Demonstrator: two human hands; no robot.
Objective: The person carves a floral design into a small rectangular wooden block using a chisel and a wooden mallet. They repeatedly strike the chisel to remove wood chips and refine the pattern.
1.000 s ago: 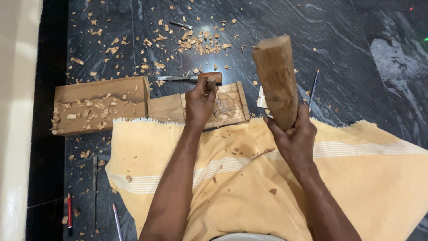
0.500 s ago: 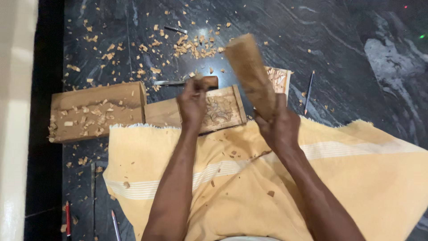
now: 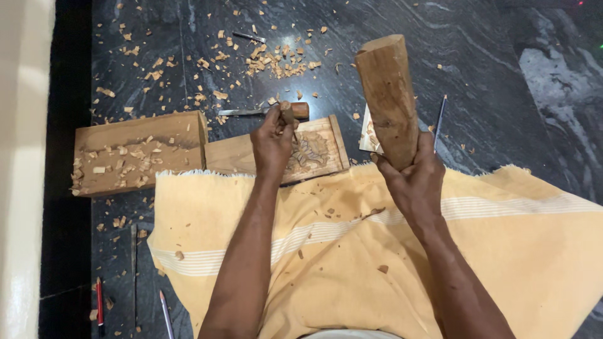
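My left hand grips a small chisel held upright, its tip on a carved wooden panel lying on the dark stone floor. My right hand is shut on a thick wooden mallet block, raised and tilted slightly left, to the right of the chisel. The panel shows a carved leafy figure. A yellow cloth with pale stripes covers my lap and overlaps the panel's near edge.
A larger wooden block strewn with chips lies left of the panel. A second chisel rests behind it. Wood chips scatter the floor. A thin tool lies at right; pencils and a rod lie at lower left.
The mallet block swung down and left toward the chisel half a second ago, then rose back up and to the right. My left hand stayed on the chisel at the panel.
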